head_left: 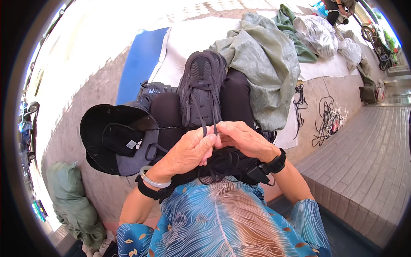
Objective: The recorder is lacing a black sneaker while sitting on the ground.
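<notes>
A dark grey mesh sneaker (199, 92) rests on my lap between my knees, its toe pointing away from me. Dark shoelaces (215, 124) run from its near end into my fingers. My left hand (192, 147) is closed, pinching a lace between thumb and fingers. Against it, my right hand (245, 138) is closed too, thumb and forefinger on the lace. The fingertips meet just below the shoe. Loose black lace lies over my lap beneath the hands. A black brimmed hat (100, 139) sits beside my left knee, hollow side up.
A grey-green sack (269, 64) drapes by my right knee, with white plastic bags (317, 36) beyond. Loose black laces (325, 122) lie on the ground at right, near a tiled ledge (359, 158). A stuffed green sack (72, 201) stands at left. Another person (340, 8) is far right.
</notes>
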Demonstrator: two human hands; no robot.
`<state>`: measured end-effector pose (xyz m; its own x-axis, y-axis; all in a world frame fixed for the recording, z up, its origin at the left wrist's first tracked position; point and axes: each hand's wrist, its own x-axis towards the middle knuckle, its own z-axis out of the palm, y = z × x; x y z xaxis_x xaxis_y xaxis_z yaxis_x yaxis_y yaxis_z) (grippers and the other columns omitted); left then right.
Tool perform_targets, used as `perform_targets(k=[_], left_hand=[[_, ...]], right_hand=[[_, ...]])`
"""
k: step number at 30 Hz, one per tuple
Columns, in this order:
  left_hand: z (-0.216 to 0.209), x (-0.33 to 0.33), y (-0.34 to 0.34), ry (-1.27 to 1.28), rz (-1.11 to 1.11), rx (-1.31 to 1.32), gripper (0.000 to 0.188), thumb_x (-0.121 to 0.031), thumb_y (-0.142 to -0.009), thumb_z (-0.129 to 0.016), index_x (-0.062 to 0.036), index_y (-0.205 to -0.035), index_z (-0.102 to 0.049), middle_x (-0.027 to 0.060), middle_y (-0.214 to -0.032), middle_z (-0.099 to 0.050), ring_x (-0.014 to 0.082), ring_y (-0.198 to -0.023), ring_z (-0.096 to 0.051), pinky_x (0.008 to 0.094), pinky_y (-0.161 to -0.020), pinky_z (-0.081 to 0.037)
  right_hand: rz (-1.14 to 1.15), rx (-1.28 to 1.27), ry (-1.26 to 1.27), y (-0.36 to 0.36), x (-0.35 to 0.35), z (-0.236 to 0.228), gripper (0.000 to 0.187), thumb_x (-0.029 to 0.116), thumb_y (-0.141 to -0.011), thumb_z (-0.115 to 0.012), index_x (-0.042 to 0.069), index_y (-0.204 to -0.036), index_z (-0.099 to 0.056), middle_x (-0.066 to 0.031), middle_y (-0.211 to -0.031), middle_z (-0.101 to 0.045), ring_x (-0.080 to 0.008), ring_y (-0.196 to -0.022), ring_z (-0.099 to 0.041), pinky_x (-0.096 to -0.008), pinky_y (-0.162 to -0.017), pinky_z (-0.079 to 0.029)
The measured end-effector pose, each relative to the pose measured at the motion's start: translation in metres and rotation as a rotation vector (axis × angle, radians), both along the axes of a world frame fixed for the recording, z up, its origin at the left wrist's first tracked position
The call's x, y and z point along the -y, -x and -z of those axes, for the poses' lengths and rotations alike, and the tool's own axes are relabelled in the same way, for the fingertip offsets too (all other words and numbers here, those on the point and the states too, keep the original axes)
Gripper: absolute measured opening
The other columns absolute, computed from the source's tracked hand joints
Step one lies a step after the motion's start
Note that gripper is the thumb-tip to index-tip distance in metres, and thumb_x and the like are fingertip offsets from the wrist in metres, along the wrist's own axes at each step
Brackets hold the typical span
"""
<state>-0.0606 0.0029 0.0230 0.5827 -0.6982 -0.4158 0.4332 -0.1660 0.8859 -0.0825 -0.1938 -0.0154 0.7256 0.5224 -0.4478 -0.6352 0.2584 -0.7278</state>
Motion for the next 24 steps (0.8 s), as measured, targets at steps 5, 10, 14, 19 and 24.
perform_targets(k=[5,10,14,19,24], left_hand=[[0.006,0.009,0.004,-0.129,0.293,0.383,0.030,-0.026,-0.098,-0.046,-0.0005,-0.089,-0.059,0.0048,-0.068,-0.055,0.0139,-0.063,-0.054,0.0272,-0.061,-0.046],[0.010,-0.014,-0.049,-0.379,-0.157,0.353,0.038,-0.032,-0.096,-0.051,0.0001,-0.078,-0.062,0.0020,-0.068,-0.059,0.0097,-0.059,-0.053,0.0261,-0.056,-0.045],[0.051,-0.013,-0.086,-0.606,-0.423,0.710,0.025,-0.023,-0.089,-0.061,0.0016,-0.090,-0.061,0.0060,-0.072,-0.062,0.0133,-0.068,-0.058,0.0283,-0.065,-0.047],[0.062,-0.002,-0.096,-0.681,-0.389,0.765,0.024,-0.022,-0.086,-0.062,0.0011,-0.091,-0.063,0.0124,-0.074,-0.065,0.0230,-0.071,-0.063,0.0334,-0.069,-0.050],[0.056,0.001,-0.100,-0.667,-0.387,0.740,0.020,-0.019,-0.085,-0.061,0.0006,-0.089,-0.063,0.0169,-0.076,-0.065,0.0307,-0.074,-0.065,0.0370,-0.070,-0.050]], right_hand=[[0.239,-0.127,-0.116,-0.020,-0.033,-0.002,0.030,0.026,-0.098,-0.051,-0.003,-0.103,-0.059,-0.0017,-0.072,-0.055,-0.0109,-0.065,-0.056,-0.0241,-0.061,-0.047],[0.294,-0.052,-0.015,-0.018,-0.020,0.004,0.023,0.021,-0.095,-0.054,-0.001,-0.096,-0.061,0.0024,-0.062,-0.049,-0.0065,-0.054,-0.048,-0.0216,-0.050,-0.042],[0.254,-0.043,-0.004,-0.013,-0.023,0.004,0.023,0.020,-0.094,-0.054,-0.001,-0.094,-0.062,0.0028,-0.060,-0.048,-0.0057,-0.052,-0.046,-0.0214,-0.049,-0.042],[0.231,0.043,0.064,-0.016,-0.029,0.009,0.022,0.019,-0.095,-0.053,-0.001,-0.094,-0.063,0.0033,-0.059,-0.048,-0.0046,-0.052,-0.045,-0.0213,-0.049,-0.042],[0.220,0.066,0.098,-0.017,-0.026,0.011,0.023,0.020,-0.096,-0.052,0.000,-0.095,-0.063,0.0044,-0.059,-0.046,-0.0035,-0.053,-0.043,-0.0209,-0.050,-0.041]])
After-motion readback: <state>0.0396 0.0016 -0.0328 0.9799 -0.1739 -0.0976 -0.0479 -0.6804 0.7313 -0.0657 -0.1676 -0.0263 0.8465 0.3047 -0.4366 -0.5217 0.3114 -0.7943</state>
